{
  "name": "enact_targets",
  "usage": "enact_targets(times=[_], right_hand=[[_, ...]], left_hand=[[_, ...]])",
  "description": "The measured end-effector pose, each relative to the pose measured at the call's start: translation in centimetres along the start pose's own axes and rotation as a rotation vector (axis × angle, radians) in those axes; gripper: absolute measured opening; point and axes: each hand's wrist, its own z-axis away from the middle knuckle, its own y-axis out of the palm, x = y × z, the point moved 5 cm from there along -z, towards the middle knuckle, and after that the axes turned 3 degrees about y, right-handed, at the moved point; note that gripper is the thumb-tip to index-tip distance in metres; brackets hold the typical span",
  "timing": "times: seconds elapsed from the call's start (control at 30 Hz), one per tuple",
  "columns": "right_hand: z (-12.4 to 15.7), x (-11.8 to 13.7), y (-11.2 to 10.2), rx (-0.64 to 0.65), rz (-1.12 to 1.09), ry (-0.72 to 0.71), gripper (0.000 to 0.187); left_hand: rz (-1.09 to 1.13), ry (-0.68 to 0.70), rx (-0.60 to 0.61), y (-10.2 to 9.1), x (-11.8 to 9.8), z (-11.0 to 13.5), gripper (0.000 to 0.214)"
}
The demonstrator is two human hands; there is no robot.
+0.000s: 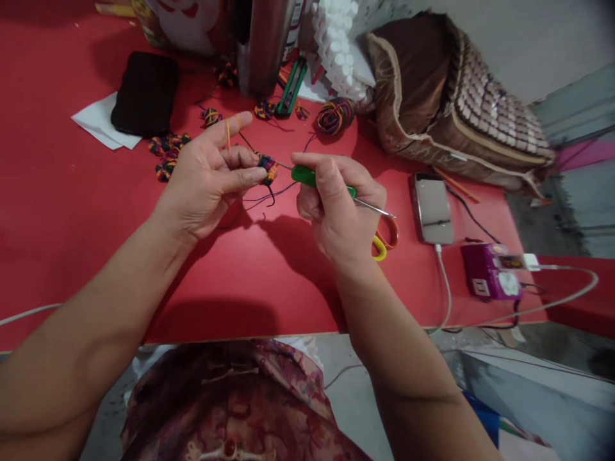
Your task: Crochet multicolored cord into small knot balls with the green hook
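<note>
A small multicoloured crochet piece (269, 170) is pinched between the thumb and fingers of my left hand (206, 169). Orange yarn (228, 132) loops over the raised index finger of that hand. Wrapped round the green handle of a crochet hook (303, 176), my right hand (341, 202) points its thin metal tip at the piece's right edge; whether the tip passes through a stitch is too small to tell. A dark yarn end hangs below the piece. Dark yarn also leads up to a multicoloured yarn ball (334, 116) behind my hands.
Scissors with orange and yellow handles (379, 248) lie partly under my right hand. Crocheted pieces (166, 153) lie left, near a black phone (145, 91). A green cutter (291, 88) and metal flask (264, 51) stand behind. Rightward are a charging device (433, 208), purple box (490, 270) and brown cushion (413, 77).
</note>
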Motion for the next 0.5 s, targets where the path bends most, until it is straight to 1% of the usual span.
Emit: enact_targets(times=[0.13, 0.23, 0.4, 0.5], right_hand=[[-0.18, -0.23, -0.22, -0.015, 0.067, 0.005, 0.026], [-0.49, -0.57, -0.48, -0.021, 0.084, -0.033, 0.03], [-0.65, -0.56, -0.77, 0.003, 0.102, -0.097, 0.021], [-0.53, -0.26, -0.91, 0.016, 0.185, -0.096, 0.029]], left_hand=[[0.03, 0.024, 0.014, 0.12, 0.16, -0.13, 0.072], [0.025, 0.052, 0.013, 0.07, 0.13, -0.17, 0.071], [0.011, 0.061, 0.013, -0.19, 0.05, -0.25, 0.077], [0.045, 0.088, 0.021, -0.44, 0.14, -0.5, 0.076]])
